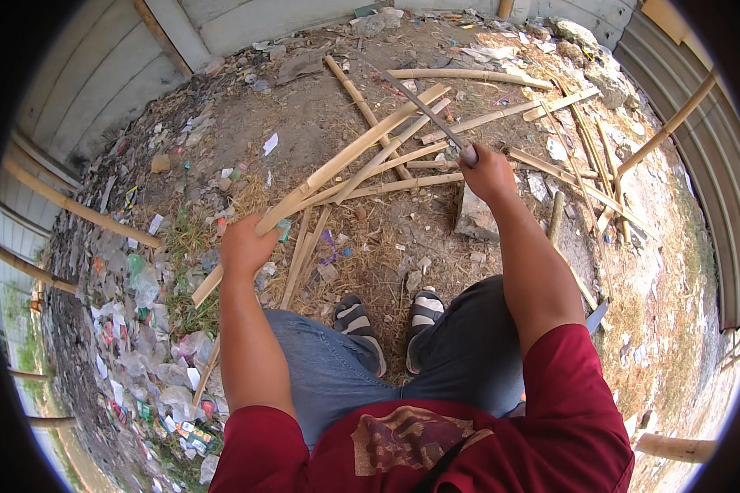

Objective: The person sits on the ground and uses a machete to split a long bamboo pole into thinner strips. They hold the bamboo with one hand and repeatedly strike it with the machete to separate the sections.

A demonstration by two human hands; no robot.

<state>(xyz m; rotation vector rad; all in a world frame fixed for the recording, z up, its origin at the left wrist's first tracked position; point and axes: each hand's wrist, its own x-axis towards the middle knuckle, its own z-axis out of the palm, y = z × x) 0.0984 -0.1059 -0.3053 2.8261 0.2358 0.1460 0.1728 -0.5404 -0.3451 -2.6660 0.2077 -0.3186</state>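
Note:
My left hand [248,246] is closed around a long split bamboo strip [349,151], which slants up and away to the right. Its short near end sticks out below my fist. In my right hand [489,172] is the handle of a machete [419,100], held in a closed fist. The long, thin, dark blade points away and to the left, and in this view crosses the far part of the strip; I cannot tell whether they touch. Under and beyond both hands, several more bamboo strips [403,185] lie crossed on the ground.
A concrete block [475,217] stands below my right hand. More bamboo pieces [588,144] lie to the right. Plastic litter [144,283] covers the ground at left. A concrete wall [247,29] and a corrugated metal sheet [682,140] bound the area. Bamboo poles [82,207] jut in.

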